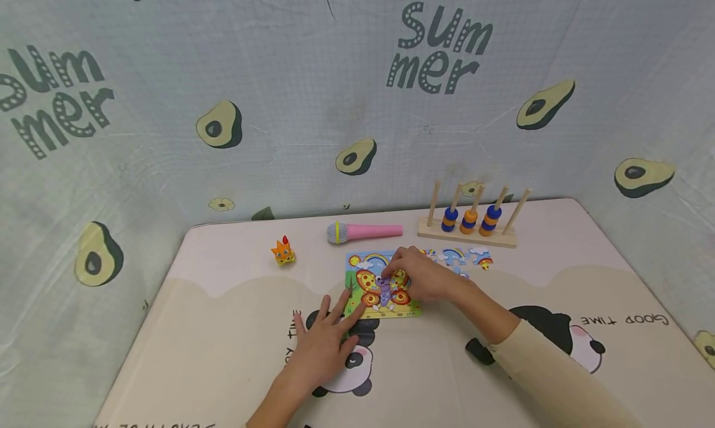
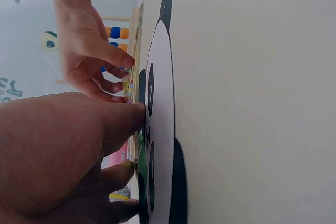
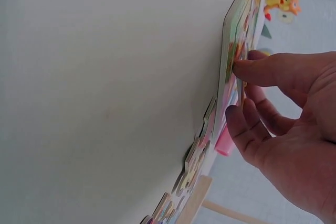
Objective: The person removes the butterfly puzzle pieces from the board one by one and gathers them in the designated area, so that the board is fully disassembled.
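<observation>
A butterfly jigsaw puzzle [image 1: 413,312] lies flat on the table. My left hand [image 1: 321,347] has its fingers spread, with fingertips resting on the puzzle's lower left edge. Over the puzzle's right part, my right hand [image 1: 427,276] pinches a puzzle piece [image 3: 240,92] between thumb and fingers, seen nearly edge-on in the right wrist view. The hand hides the puzzle's upper right area from the head view. Several loose puzzle pieces [image 1: 454,255] lie just right of the puzzle, partly behind the right hand.
Behind the puzzle lies a pink toy microphone [image 1: 371,231]. A wooden peg stand [image 1: 469,234] with blue and orange beads stands at the back right. A small orange and yellow toy figure [image 1: 283,252] sits to the left. A printed curtain [image 1: 290,105] hangs beyond the table.
</observation>
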`<state>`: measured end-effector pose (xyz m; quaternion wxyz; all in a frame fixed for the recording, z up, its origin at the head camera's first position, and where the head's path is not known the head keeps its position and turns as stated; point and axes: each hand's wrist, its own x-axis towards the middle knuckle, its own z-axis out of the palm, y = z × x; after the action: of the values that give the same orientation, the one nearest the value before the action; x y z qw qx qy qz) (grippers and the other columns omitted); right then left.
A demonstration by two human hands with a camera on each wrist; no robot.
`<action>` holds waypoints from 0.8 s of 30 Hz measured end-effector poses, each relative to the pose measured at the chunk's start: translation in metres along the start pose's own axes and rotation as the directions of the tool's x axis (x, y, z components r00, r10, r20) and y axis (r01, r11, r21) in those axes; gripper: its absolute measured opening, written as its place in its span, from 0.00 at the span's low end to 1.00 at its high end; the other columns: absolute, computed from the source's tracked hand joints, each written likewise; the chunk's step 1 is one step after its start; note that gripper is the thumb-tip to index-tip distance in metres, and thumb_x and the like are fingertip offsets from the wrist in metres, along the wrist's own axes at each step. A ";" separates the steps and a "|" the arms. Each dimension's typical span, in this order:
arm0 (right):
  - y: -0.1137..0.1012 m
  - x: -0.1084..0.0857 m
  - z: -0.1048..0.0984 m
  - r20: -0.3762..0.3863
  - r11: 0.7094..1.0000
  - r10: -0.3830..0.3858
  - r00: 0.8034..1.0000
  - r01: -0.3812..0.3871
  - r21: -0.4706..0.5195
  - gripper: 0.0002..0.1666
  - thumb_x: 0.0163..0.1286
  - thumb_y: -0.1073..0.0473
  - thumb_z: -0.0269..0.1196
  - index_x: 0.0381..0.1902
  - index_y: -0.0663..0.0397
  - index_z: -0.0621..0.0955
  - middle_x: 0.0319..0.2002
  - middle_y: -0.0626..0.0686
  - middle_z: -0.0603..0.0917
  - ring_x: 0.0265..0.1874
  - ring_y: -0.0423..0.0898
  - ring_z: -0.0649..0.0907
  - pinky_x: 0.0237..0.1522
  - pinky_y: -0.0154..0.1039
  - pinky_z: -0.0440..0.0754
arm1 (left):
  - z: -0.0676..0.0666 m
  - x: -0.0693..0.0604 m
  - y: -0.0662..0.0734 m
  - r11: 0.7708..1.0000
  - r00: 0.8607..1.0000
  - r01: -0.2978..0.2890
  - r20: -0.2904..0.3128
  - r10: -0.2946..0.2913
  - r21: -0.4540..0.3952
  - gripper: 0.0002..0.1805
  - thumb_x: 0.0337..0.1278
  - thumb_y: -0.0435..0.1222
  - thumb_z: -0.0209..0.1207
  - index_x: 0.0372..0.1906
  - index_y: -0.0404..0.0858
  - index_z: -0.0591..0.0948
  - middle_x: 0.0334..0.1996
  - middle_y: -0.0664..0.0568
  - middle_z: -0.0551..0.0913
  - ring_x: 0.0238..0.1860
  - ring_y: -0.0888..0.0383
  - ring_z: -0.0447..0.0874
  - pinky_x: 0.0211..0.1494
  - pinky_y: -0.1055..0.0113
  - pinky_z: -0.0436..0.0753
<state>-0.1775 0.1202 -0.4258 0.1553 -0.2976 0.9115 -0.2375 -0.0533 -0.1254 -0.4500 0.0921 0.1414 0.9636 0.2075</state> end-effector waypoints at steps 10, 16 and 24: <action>-0.001 0.002 0.002 0.007 0.999 0.037 0.999 -0.037 0.025 0.31 0.53 0.76 0.70 0.53 0.43 0.89 0.52 0.50 0.81 0.56 0.51 0.75 0.59 0.51 0.79 | 0.003 0.002 -0.001 1.000 1.000 0.007 0.006 -0.007 -0.005 0.32 0.73 0.47 0.61 0.78 0.59 0.69 0.83 0.51 0.58 0.82 0.33 0.52 0.67 0.12 0.40; 0.000 0.002 0.003 -0.001 0.998 0.044 0.999 -0.044 0.046 0.30 0.54 0.76 0.69 0.51 0.44 0.90 0.50 0.49 0.81 0.54 0.50 0.75 0.58 0.50 0.79 | 0.002 0.002 0.000 1.000 1.000 0.005 0.009 -0.005 -0.009 0.32 0.73 0.47 0.61 0.78 0.58 0.69 0.83 0.51 0.58 0.82 0.33 0.52 0.67 0.12 0.39; 0.005 0.001 0.004 -0.011 0.997 0.032 0.999 -0.031 0.069 0.30 0.53 0.77 0.68 0.50 0.42 0.89 0.49 0.48 0.80 0.52 0.48 0.75 0.57 0.49 0.78 | 0.002 0.001 -0.001 1.000 1.000 0.011 0.015 -0.011 -0.007 0.32 0.74 0.47 0.60 0.79 0.59 0.69 0.84 0.52 0.57 0.83 0.33 0.51 0.67 0.12 0.39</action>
<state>-0.1790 0.1217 -0.4322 0.1635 -0.2763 0.9083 -0.2683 -0.0544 -0.1254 -0.4527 0.1008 0.1372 0.9629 0.2094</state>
